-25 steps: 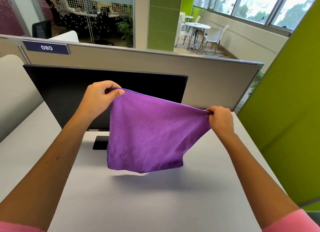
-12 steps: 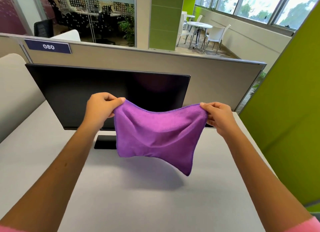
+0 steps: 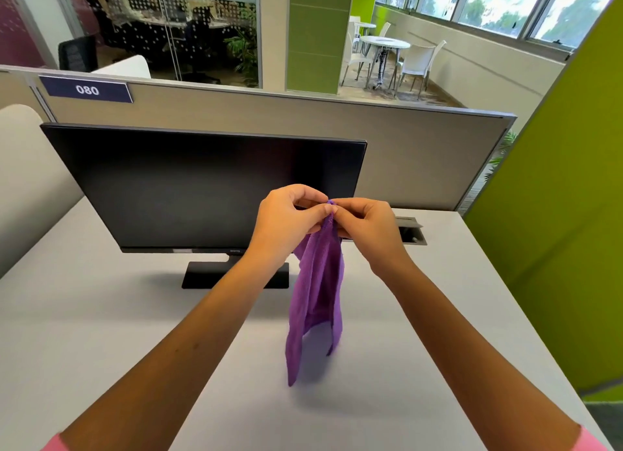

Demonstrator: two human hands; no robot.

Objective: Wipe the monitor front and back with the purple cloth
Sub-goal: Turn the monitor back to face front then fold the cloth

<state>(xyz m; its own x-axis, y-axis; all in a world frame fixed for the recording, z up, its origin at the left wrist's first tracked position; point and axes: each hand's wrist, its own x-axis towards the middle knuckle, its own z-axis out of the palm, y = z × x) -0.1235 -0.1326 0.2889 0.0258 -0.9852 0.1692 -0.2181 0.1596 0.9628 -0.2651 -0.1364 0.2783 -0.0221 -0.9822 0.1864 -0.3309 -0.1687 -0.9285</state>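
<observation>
Purple cloth hangs folded above the tabletop, left hand and right hand pinching its top corners together; best square the fold before pressing it to the monitor behind.

Showing "080" in white digits on dark blue plate, fixed to beige partition. Carrying small brand mark on lower bezel of monitor, too small for reading.
</observation>
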